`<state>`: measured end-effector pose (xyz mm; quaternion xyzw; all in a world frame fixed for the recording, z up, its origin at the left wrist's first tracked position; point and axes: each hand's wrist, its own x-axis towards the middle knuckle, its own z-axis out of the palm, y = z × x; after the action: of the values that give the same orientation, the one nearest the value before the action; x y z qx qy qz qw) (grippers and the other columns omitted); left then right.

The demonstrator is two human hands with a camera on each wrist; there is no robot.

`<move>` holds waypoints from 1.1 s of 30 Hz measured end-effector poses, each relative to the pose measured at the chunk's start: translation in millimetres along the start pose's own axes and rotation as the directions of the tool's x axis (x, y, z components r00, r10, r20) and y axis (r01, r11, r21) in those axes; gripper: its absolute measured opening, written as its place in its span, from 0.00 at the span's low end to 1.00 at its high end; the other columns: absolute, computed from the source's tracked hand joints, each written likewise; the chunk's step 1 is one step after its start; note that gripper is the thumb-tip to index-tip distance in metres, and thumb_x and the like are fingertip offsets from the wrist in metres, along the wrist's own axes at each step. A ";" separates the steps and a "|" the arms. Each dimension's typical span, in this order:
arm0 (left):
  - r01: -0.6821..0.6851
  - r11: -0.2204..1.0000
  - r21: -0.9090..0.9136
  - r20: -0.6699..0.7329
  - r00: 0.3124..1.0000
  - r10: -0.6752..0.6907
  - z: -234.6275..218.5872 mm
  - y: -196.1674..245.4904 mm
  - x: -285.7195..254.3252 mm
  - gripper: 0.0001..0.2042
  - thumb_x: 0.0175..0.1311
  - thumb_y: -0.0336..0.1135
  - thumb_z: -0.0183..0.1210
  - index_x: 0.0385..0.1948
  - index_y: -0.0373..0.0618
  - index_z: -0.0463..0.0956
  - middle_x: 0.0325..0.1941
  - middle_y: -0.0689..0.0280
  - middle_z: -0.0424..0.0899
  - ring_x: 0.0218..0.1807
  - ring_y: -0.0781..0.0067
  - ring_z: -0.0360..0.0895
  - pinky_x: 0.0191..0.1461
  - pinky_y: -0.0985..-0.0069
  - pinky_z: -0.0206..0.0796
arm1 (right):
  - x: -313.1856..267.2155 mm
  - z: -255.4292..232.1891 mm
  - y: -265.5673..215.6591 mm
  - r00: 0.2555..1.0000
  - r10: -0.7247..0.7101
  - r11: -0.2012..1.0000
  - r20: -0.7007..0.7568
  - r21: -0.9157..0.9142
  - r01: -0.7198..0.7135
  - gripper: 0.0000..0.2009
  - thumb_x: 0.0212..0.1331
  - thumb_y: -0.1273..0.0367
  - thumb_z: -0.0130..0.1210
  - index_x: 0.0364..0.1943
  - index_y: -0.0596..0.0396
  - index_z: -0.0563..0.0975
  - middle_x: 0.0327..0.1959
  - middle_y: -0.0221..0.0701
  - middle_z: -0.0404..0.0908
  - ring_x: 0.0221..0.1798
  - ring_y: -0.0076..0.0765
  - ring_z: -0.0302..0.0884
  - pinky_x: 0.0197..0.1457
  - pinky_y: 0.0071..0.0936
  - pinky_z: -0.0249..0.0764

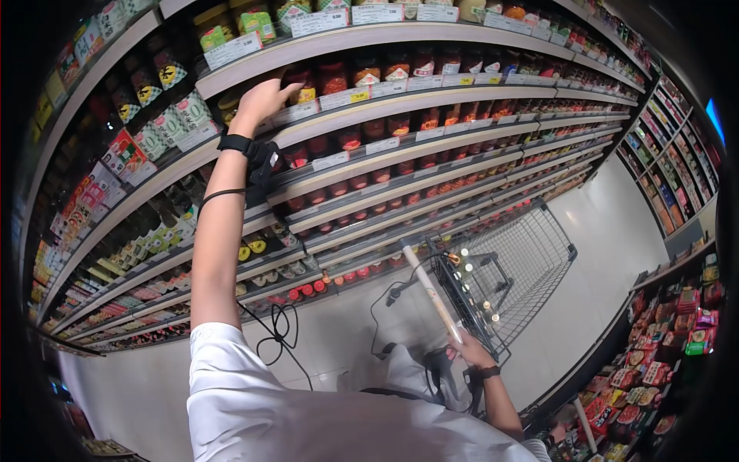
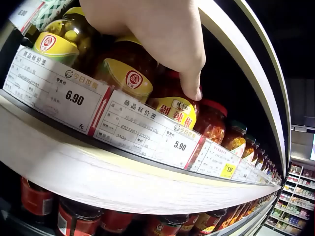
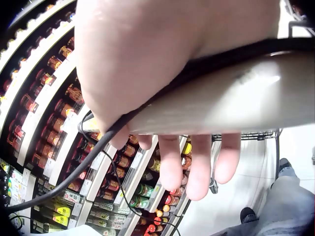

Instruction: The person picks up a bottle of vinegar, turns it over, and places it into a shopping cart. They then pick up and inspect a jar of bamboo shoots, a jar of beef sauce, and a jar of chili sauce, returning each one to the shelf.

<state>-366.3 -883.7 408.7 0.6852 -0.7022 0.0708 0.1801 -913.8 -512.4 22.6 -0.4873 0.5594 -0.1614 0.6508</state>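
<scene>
At a shelf of jars, the left hand (image 1: 263, 102) (image 2: 150, 32) reaches over the lids. Its thumb points down beside the red lid of a jar with a yellow label (image 2: 173, 112), which stands on the shelf; the other fingers are hidden, so a grip cannot be made out. Two more yellow-labelled jars stand left of it in the left wrist view. Lower down, the right hand (image 1: 472, 353) (image 3: 172, 54) grips the pale handle (image 1: 433, 291) (image 3: 221, 101) of a shopping cart, fingers curled round beneath it.
Price tags (image 2: 142, 129) line the shelf edge (image 2: 123, 172), with further rows of jars below. The wire cart (image 1: 531, 250) holds several bottles. A black cable (image 3: 69, 182) hangs near the right hand. Packaged goods (image 1: 639, 362) fill a display at right.
</scene>
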 end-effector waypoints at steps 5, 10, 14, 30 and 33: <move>0.062 0.998 -0.024 0.027 0.998 -0.062 -12.3 13.4 -10.9 0.35 0.65 0.69 0.49 0.35 0.39 0.85 0.37 0.49 0.86 0.45 0.45 0.83 0.51 0.57 0.73 | 12.8 -5.4 18.0 0.998 -0.001 0.998 0.062 -0.056 0.004 0.20 0.73 0.56 0.53 0.59 0.53 0.68 0.31 0.30 0.83 0.30 0.22 0.83 0.31 0.20 0.74; 0.076 0.997 -0.029 0.044 0.996 -0.074 -8.9 9.1 -6.9 0.35 0.65 0.70 0.49 0.35 0.39 0.85 0.37 0.51 0.87 0.46 0.47 0.84 0.52 0.58 0.73 | 7.3 4.7 11.8 0.998 -0.049 0.997 0.035 0.059 0.047 0.20 0.71 0.60 0.57 0.61 0.51 0.68 0.37 0.27 0.83 0.33 0.22 0.84 0.30 0.18 0.74; 0.053 0.998 -0.033 0.005 0.999 -0.053 -5.0 5.3 -5.5 0.35 0.65 0.70 0.49 0.37 0.40 0.85 0.36 0.51 0.87 0.44 0.47 0.84 0.51 0.59 0.73 | 8.5 10.9 17.2 0.999 -0.032 0.993 0.002 0.112 0.031 0.20 0.69 0.64 0.58 0.61 0.50 0.70 0.38 0.26 0.82 0.33 0.21 0.83 0.30 0.18 0.75; -0.444 0.855 0.268 -0.639 0.583 0.503 1.2 90.6 -93.0 0.16 0.62 0.32 0.60 0.53 0.46 0.77 0.57 0.53 0.77 0.59 0.47 0.74 0.66 0.49 0.62 | -16.9 32.0 -12.6 0.799 -0.281 0.845 -0.532 -0.531 -0.057 0.21 0.56 0.45 0.64 0.41 0.43 0.86 0.25 0.36 0.85 0.32 0.49 0.85 0.38 0.43 0.79; -0.670 0.740 0.052 -0.606 0.568 0.557 64.0 117.6 -132.6 0.13 0.44 0.26 0.61 0.36 0.41 0.79 0.46 0.57 0.81 0.50 0.49 0.77 0.55 0.54 0.67 | -17.4 32.5 -12.4 0.785 -0.273 0.861 -0.556 -0.505 -0.058 0.21 0.57 0.45 0.63 0.43 0.43 0.85 0.26 0.38 0.85 0.33 0.51 0.85 0.40 0.44 0.79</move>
<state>-492.9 -775.7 320.4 0.3203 -0.8082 0.2711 0.4133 -886.4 -490.4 39.3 -0.5911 0.7310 -0.1990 0.2768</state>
